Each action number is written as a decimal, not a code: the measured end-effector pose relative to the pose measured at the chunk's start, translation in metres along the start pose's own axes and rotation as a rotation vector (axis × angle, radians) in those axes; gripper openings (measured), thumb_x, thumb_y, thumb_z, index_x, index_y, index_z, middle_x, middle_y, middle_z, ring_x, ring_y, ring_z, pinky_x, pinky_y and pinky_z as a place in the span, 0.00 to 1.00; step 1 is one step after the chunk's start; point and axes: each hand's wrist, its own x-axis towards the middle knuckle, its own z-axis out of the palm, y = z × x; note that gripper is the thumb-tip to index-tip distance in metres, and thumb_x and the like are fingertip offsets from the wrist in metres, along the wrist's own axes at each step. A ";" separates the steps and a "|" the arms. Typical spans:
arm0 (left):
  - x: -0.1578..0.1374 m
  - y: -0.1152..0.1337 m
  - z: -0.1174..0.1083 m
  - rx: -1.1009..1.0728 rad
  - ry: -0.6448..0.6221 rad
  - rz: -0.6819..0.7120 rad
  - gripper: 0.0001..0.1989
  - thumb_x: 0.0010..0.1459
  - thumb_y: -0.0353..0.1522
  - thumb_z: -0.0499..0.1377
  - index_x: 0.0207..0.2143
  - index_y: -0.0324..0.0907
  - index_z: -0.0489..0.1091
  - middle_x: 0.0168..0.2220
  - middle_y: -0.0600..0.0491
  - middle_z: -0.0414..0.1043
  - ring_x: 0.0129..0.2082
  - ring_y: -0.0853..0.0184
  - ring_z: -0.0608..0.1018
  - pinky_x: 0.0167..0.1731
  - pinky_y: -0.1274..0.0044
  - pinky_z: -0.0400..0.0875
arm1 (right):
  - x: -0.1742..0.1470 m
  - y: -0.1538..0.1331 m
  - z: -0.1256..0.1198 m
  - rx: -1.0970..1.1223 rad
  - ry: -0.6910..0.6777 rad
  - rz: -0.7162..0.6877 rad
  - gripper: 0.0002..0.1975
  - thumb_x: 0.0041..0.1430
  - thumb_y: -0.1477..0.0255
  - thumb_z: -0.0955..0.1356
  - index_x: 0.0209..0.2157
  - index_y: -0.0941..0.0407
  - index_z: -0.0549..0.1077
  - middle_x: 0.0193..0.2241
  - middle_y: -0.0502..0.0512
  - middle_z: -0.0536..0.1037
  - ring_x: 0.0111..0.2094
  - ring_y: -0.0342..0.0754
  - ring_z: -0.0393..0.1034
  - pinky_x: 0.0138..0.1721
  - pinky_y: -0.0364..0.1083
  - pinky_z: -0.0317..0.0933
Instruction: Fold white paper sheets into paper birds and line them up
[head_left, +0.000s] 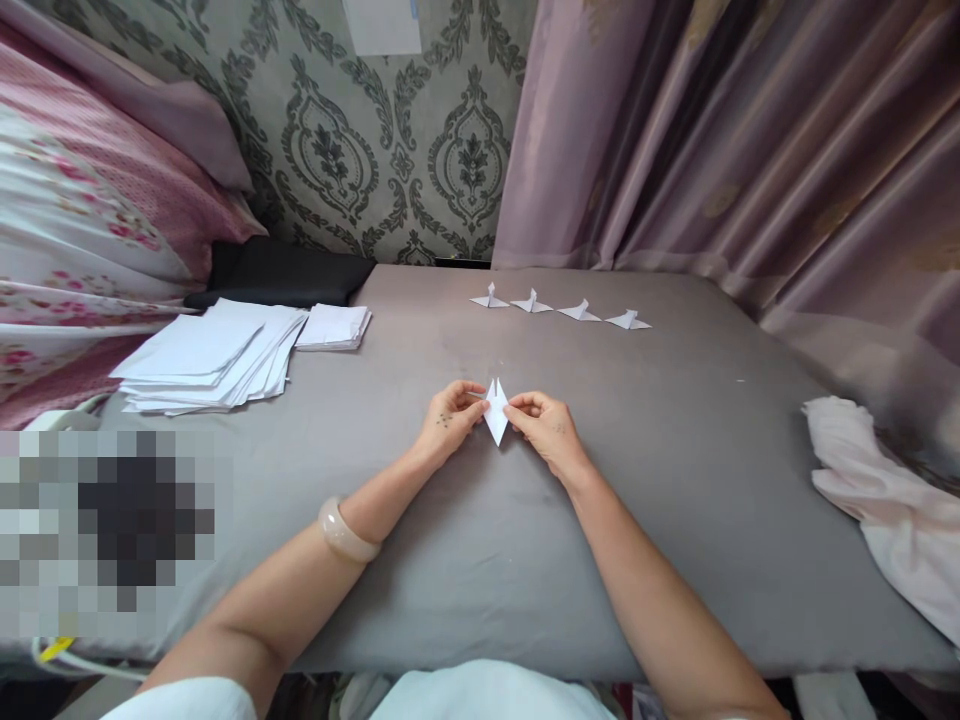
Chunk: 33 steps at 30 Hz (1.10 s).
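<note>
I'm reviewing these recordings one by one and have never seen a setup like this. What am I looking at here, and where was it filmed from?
There is no machine here: these are a person's own bare hands. The single picture comes from a camera worn on the head, looking forward and down. The left hand, with a bangle on that arm, and the right hand hold a small folded paper by its sides. It is diamond-like, with two points at the far end and one towards the person. On the grey table, four folded shapes stand in a row farther away. At the left lie large sheets and a smaller stack; at the right edge, a pale cloth.
</note>
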 end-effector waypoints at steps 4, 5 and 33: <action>0.003 -0.007 -0.002 0.178 -0.049 0.126 0.11 0.52 0.31 0.59 0.39 0.39 0.67 0.27 0.54 0.72 0.25 0.73 0.71 0.26 0.81 0.64 | 0.003 0.008 -0.001 -0.265 0.018 -0.162 0.07 0.48 0.67 0.68 0.30 0.55 0.72 0.26 0.50 0.77 0.26 0.44 0.69 0.32 0.44 0.61; 0.004 -0.008 -0.002 0.243 -0.052 0.161 0.09 0.53 0.30 0.58 0.38 0.39 0.67 0.28 0.54 0.72 0.26 0.72 0.72 0.28 0.80 0.65 | 0.003 0.008 -0.001 -0.330 0.012 -0.180 0.06 0.49 0.68 0.68 0.30 0.55 0.73 0.26 0.50 0.77 0.27 0.44 0.69 0.33 0.44 0.61; 0.000 0.000 -0.007 0.792 -0.189 0.398 0.14 0.53 0.28 0.57 0.41 0.41 0.75 0.36 0.48 0.67 0.36 0.65 0.71 0.37 0.74 0.67 | -0.009 -0.009 -0.024 -0.826 -0.203 -0.293 0.15 0.56 0.74 0.64 0.44 0.51 0.76 0.42 0.56 0.72 0.35 0.46 0.68 0.38 0.45 0.60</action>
